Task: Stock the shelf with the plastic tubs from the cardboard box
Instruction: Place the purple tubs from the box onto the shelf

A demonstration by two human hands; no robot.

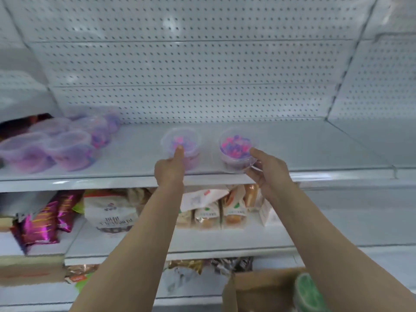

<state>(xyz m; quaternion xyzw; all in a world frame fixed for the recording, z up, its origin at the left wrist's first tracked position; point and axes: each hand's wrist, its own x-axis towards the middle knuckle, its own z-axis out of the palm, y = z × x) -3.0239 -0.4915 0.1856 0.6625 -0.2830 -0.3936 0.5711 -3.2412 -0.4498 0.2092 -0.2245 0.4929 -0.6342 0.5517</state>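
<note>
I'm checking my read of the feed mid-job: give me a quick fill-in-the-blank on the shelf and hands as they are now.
1. The right hand grips a clear tub at the front edge of the ____ shelf.
2. The left hand touches another tub with its ____.
3. A cluster of tubs stands at the shelf's ____ end.
4. The cardboard box sits at the ____ right of the view.

Missing: top; thumb; left; bottom

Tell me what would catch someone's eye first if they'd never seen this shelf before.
Most striking are two clear plastic tubs of pink and purple pieces near the front of the white upper shelf: the left hand touches the left tub, the right hand grips the right tub. A blurred cluster of similar tubs sits at the shelf's left end, and a cardboard box shows at the bottom right.
</note>
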